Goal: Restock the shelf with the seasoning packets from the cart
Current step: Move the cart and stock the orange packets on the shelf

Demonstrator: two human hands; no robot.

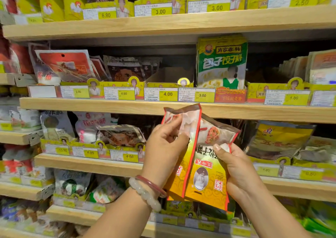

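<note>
Yellow-and-red seasoning packets, upside down, held in front of the wooden shelf, below its empty cardboard tray | left hand pinches one packet's upper edge | right hand grips the other packets | bracelets on left wrist

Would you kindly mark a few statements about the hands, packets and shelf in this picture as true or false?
1. Both hands grip yellow-and-red seasoning packets. True.
2. The left hand wears bracelets at the wrist. True.
3. The cardboard display box above the 4.00 price tag is packed full. False: the cardboard display box looks empty.
4. The green-and-yellow packet lies flat on the wooden shelf. False: it stands upright.
5. The right hand hangs idle. False: it grips the packets.
</note>
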